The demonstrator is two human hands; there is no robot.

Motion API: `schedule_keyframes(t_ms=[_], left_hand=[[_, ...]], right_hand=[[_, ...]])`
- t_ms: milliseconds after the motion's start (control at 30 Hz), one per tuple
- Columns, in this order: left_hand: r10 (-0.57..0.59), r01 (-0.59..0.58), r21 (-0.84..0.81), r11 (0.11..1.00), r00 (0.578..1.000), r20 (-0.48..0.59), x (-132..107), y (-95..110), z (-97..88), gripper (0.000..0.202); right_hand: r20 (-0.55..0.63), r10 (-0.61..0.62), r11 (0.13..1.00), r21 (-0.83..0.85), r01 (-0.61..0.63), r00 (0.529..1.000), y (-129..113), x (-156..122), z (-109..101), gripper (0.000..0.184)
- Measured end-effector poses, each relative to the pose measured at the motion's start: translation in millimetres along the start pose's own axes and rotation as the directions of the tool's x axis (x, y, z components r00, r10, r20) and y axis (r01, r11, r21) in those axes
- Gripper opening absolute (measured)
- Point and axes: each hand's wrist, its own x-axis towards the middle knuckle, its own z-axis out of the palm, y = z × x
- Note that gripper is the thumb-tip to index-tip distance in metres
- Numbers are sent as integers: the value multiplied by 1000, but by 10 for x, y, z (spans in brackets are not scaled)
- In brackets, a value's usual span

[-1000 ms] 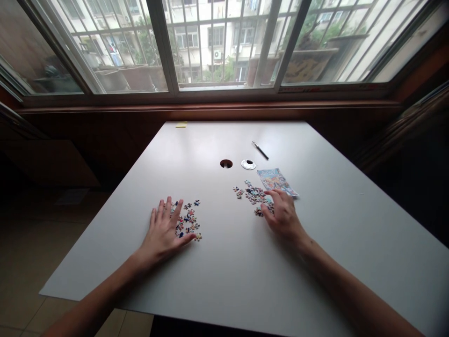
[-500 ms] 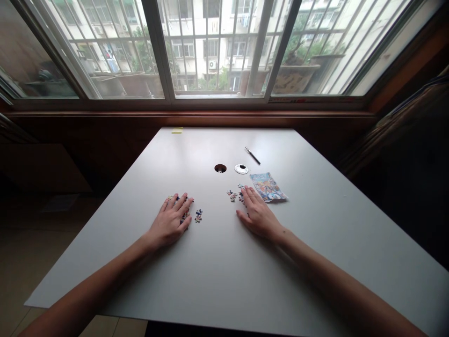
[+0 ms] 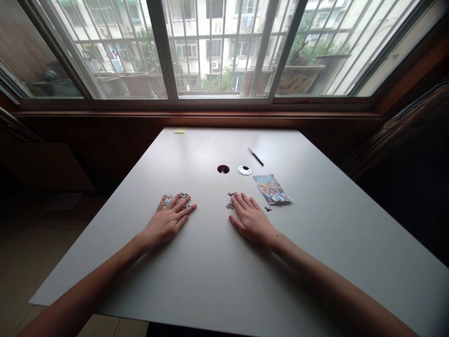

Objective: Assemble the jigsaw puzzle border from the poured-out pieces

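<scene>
My left hand [image 3: 170,221] lies flat with its fingers spread over a cluster of small jigsaw puzzle pieces [image 3: 184,195]. Parts of that cluster show between and beyond the fingers; the rest is hidden under them. To the right, my right hand [image 3: 251,219] rests palm down, fingers outstretched. A few jigsaw pieces [image 3: 230,206] show at its left edge by the fingertips. Another jigsaw piece [image 3: 268,208] lies just right of its fingers. Whether more pieces are under this palm is hidden. Just beyond it is a colourful printed packet [image 3: 272,189], flat on the table.
The white table [image 3: 210,281] has a round cable hole [image 3: 223,169] in its middle, with a silvery round cover [image 3: 244,170] beside it. A dark pen [image 3: 256,157] lies farther back. Yellow sticky notes [image 3: 180,130] are at the far edge, below a barred window.
My right hand has slid slightly left over its pieces, and a piece now shows on its right. The left hand's fingers have shifted, covering or moving the piece that lay beside them.
</scene>
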Motion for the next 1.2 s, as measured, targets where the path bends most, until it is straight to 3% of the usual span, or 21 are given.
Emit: schedule_keyframes(t_ms=[100, 167, 233, 300, 400, 467, 567, 700, 800, 900, 1000, 1100, 1200], left_hand=[[-61, 62, 35, 997, 998, -14, -88, -148, -12, 47], [-75, 77, 42, 996, 996, -50, -77, -101, -44, 48], [-55, 57, 18, 998, 994, -91, 8, 69, -84, 54], [30, -34, -34, 999, 995, -96, 164, 317, -107, 61], [210, -214, -137, 967, 977, -41, 492, 690, -70, 81], [241, -241, -185, 953, 970, -25, 722, 870, -1, 100], [250, -249, -209, 946, 968, -18, 970, 1031, 118, 118], [299, -301, -216, 929, 953, -44, 1008, 1139, 215, 127], [284, -293, -224, 930, 956, -73, 936, 1208, 245, 127], [242, -258, -222, 940, 965, -96, 965, 1304, 277, 123], [233, -251, -203, 947, 967, -107, 1109, 1373, 297, 106], [324, -338, -182, 923, 940, -103, 1228, 1302, 270, 84], [376, -389, -196, 900, 921, -102, 1219, 1092, 218, 69]], right_hand=[[-3, -91, 995, 44, 91, 996, -168, -116, -7, 68], [-24, -150, 985, 87, 151, 988, -230, -165, -43, 68], [-82, -176, 973, 134, 186, 981, -220, -201, -99, 66], [-167, -137, 969, 180, 167, 976, -130, -238, -148, 62], [-224, 1, 966, 253, 57, 975, 91, -289, -138, 60], [-197, 90, 956, 293, -29, 976, 209, -304, -70, 61], [-163, 134, 923, 380, -63, 977, 216, -290, 33, 63], [-178, 59, 805, 591, 59, 982, 69, -271, -21, 67], [-262, 108, 788, 610, 78, 959, 143, -322, -146, 65], [-292, 112, 896, 443, 31, 950, 339, -425, -198, 53], [-268, 69, 943, 331, 25, 961, 409, -499, -155, 34], [-281, 62, 929, 368, 48, 958, 295, -464, -108, 25], [-280, 2, 883, 451, 130, 960, 154, -327, -134, 23]])
